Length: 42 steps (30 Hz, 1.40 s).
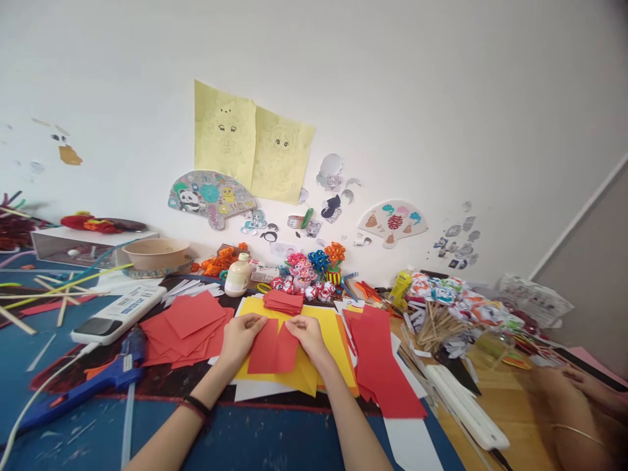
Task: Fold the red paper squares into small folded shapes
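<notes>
Between my two hands is a piece of red paper [272,353] with a crease down its middle. My left hand [241,337] pinches its upper left edge, and my right hand [309,337] pinches the upper right edge. Beneath it lie yellow paper sheets [331,325] over some white paper. A small stack of red paper pieces [283,301] rests just behind my fingers. To the left is a spread pile of red paper squares [193,317]. Longer red sheets [380,360] lie to the right of my right hand.
A blue glue gun [93,386] and a white power strip [120,314] lie at left. A cream bottle [238,276] and craft flowers [314,261] stand behind. At right are wooden sticks [439,325], another power strip [466,405] and another person's blurred hands [583,386].
</notes>
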Tool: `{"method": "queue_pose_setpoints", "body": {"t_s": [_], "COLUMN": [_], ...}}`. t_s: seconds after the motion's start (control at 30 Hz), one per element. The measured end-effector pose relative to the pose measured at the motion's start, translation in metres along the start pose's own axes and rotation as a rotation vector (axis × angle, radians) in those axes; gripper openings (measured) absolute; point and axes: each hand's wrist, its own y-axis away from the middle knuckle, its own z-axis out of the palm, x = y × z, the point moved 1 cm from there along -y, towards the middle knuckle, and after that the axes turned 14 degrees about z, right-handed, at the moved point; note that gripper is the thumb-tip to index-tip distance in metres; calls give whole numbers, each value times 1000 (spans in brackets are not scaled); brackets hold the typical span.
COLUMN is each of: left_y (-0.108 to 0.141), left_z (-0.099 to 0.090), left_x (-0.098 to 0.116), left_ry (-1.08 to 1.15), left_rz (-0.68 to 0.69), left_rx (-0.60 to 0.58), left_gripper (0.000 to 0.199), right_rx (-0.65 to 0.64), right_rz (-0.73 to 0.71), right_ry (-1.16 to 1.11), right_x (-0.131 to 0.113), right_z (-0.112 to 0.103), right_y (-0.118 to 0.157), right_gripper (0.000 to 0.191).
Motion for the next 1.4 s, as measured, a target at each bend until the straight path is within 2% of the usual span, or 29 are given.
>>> {"method": "queue_pose_setpoints", "body": {"t_s": [0.2,0.3,0.43,0.57,0.67,0.87,0.97,1.03,1.17,1.27,1.4], "left_y": [0,0,-1,-2,-2,-1,-1,-1,-2,-3,-2], "left_z": [1,2,4,3,1,1,2,3,6,6,6], "left_x": [4,4,2,-4,-7,-4,0,1,-1,-4,-4], "left_ry": [131,161,124,-12,-74,37,117,146,-50,-197,-179], "left_rz": [-12,-8,-7,3,7,14,-10,1,64,87,68], "left_rx": [81,88,20,-74,-41,44,34,-15,-126,-91,-73], "left_gripper": [48,50,52,46,42,49,54,52,42,48,48], "right_rx": [-215,-268,-227,-157,-143,-194,-260,-255,-193,-176,-173], "right_rz": [45,57,60,55,54,53,49,64,76,82,94], "right_ry": [-193,-194,-239,-289,-297,-292,-227,-173,-176,-202,-235], "right_x": [-9,-6,1,7,9,0,-5,-4,0,2,1], "right_z": [3,4,2,0,-1,0,0,1,0,0,2], "right_y": [7,6,0,-6,-7,0,4,4,2,1,1], "right_gripper": [55,50,49,50,49,47,48,47,46,46,47]}}
